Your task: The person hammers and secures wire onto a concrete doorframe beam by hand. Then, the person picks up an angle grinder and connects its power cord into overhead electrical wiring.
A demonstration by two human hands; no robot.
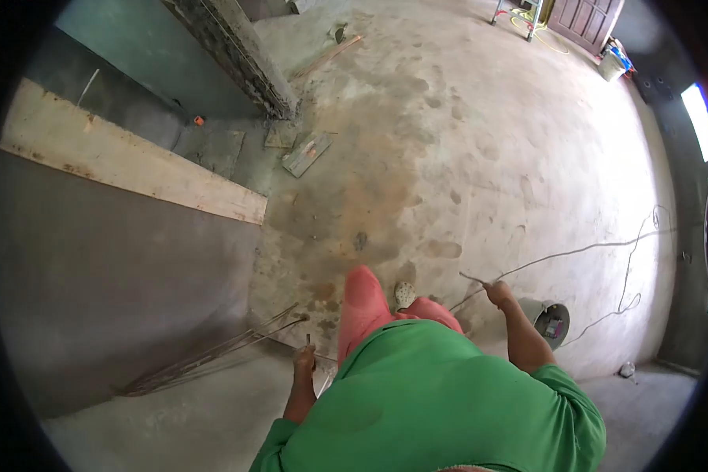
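Observation:
My right hand (499,294), held out to the right, is closed around a thin dark rod-like tool (472,278) whose end points left. At my left side, my left hand (304,359) is closed on a narrow thing, and a short upright end (307,340) shows above the fist. The rest of that thing is hidden, so its kind is unclear. Several thin metal rods (212,353) lean near the wall, left of my left hand. A bucket (540,313) with small things inside stands right of my right forearm.
A long wooden plank (134,162) tops the low wall (126,267) at left. A plasterer's float (307,154) lies on the stained floor near a rough pillar (240,51). A cable (574,252) runs across the right side. Ladder legs (531,27) and a white bucket (610,68) stand farther off.

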